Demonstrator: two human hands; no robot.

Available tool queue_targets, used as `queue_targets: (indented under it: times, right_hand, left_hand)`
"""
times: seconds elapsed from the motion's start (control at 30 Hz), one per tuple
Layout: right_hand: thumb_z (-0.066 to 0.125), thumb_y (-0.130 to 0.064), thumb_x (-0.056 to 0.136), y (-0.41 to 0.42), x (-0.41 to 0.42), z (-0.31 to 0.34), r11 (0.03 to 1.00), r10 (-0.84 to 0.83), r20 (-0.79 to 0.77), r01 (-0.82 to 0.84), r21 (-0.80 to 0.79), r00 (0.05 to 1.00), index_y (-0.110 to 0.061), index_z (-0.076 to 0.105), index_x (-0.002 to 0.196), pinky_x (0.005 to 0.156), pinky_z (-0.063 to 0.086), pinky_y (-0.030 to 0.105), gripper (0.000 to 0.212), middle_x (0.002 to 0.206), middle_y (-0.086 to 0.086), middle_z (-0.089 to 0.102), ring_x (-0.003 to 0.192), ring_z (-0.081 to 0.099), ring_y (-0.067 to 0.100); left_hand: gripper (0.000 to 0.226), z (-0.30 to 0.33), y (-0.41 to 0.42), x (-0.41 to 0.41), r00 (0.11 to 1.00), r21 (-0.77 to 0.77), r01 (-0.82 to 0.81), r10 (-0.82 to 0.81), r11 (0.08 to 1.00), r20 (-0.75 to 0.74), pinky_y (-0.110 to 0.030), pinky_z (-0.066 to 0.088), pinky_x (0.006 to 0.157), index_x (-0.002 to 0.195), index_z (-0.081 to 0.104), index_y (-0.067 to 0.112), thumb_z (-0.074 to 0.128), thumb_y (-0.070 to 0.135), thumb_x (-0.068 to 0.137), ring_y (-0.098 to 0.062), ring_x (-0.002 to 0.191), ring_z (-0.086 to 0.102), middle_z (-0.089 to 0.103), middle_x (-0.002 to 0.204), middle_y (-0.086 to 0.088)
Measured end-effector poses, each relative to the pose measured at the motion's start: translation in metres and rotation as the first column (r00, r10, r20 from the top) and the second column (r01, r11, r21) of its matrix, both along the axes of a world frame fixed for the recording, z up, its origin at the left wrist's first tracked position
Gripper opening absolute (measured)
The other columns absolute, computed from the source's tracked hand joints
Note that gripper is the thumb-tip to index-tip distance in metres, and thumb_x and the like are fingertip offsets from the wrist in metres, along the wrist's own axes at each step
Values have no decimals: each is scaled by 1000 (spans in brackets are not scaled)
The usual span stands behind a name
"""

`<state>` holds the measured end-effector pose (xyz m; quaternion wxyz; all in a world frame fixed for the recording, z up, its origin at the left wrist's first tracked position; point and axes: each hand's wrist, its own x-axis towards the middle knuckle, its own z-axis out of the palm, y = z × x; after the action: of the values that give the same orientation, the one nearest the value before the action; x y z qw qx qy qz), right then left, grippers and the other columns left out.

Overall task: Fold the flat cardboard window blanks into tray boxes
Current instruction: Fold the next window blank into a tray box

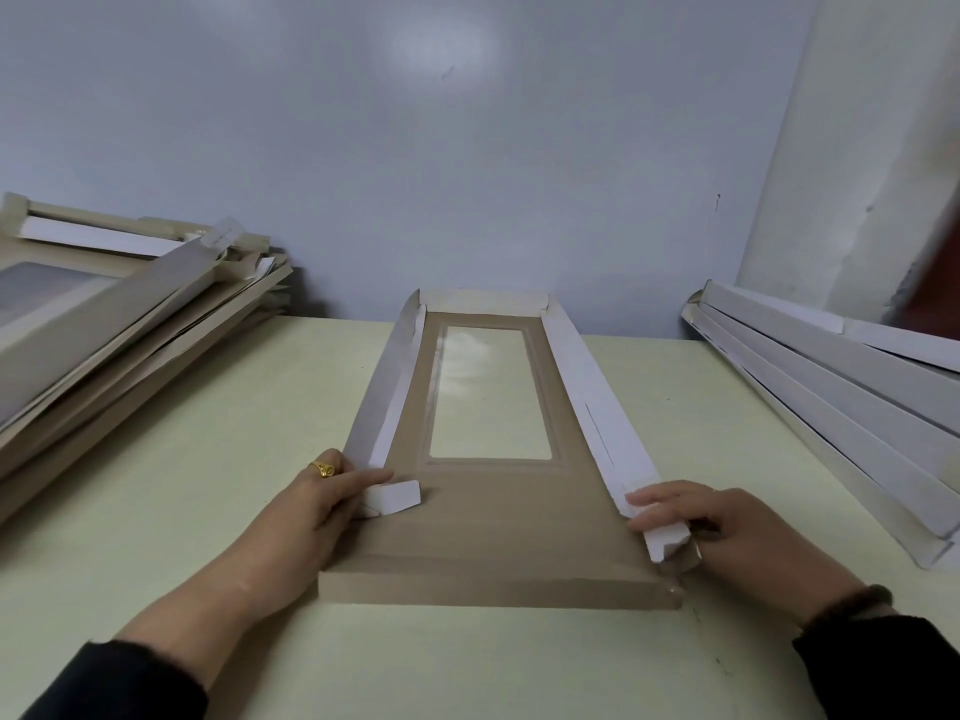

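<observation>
1. Dark sleeves (104, 683) frame both hands at the cardboard blank (498, 517) on the counter (218, 407).
2. Left hand (322, 496) pinches the left corner tab (397, 497); right hand (727, 527) grips the right tab (667, 537).
3. Uneven pressure could spring the raised side walls (587, 387) flat or crease the window film (488, 392).

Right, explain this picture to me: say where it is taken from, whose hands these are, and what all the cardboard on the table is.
There is no machine here. One camera worn on a person's head looks down at their two bare hands. On the pale table lies a brown cardboard window blank with a clear window; its long side flaps are already folded up. The left hand, wearing a gold ring, holds the near left corner tab. The right hand grips the near right corner tab. A stack of window pieces sits at the left, and a stack of white-sided cardboard at the right.
</observation>
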<state>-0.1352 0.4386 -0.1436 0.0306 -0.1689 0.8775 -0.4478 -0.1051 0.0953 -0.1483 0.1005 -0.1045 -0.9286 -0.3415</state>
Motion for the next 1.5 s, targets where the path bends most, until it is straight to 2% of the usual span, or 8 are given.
queue_targets:
  times: [0.4,0.6,0.8,0.97,1.03,1.17,1.37,1.5]
  right_hand:
    - [59,6,84,1,-1,-3,927,-200,70,212,-309,977,0,54,74,56,45,13,13,57,10,64,54,60,12]
    - [69,5,73,-34,8,-8,961,-102,-500,216,176,860,-11,57,63,55,44,22,22,56,-4,56,54,52,12]
    - [75,8,64,-35,10,0,870,48,-595,259,419,802,-8,61,63,41,48,30,21,55,2,58,46,52,25]
    - [52,21,54,-16,12,9,839,137,-495,165,518,858,-23,69,106,77,48,28,70,94,-10,67,84,63,17]
    - [45,15,62,-8,15,7,841,170,-339,43,540,925,-41,40,132,100,34,19,90,125,-24,48,114,47,2]
    - [64,-13,77,-4,17,3,855,211,-190,-86,512,959,-52,13,124,106,17,7,80,132,-40,18,123,22,-19]
    - [67,-2,73,-12,12,-3,901,147,-336,14,433,930,-40,41,126,90,25,-1,70,118,-39,31,100,37,-20]
    - [67,9,68,-17,9,-9,934,73,-438,93,346,896,-31,61,115,74,44,10,62,113,-27,54,85,55,-1]
  left_hand:
    - [41,0,-2,1,1000,107,-7,4,994,31,-7,35,72,120,60,18,35,-3,96,3,81,45,44,92,-1]
    - [44,-2,0,2,999,160,-31,34,987,-15,-5,34,64,110,68,18,41,-11,91,4,74,48,48,85,-3]
    - [39,-2,-1,3,997,220,-42,54,975,-52,-12,39,64,97,64,31,53,-5,88,-6,64,49,54,74,-2]
    - [27,0,-2,4,995,170,-54,67,984,-68,-13,38,61,69,58,19,60,-4,83,-7,64,49,59,71,7]
    - [22,0,-2,5,994,150,-71,82,986,-75,-11,37,60,72,60,16,60,-4,83,-6,64,49,59,71,12]
    - [32,0,-6,6,992,134,-88,99,987,-76,-13,40,64,73,64,22,58,-8,83,-11,70,54,62,72,6]
    - [59,10,-14,11,999,178,-22,16,984,38,-8,44,72,87,72,26,44,-25,80,-7,80,59,69,95,14]
    - [70,15,-21,18,986,191,58,-86,980,142,-14,47,74,98,69,44,48,-21,80,-3,92,59,60,113,28]
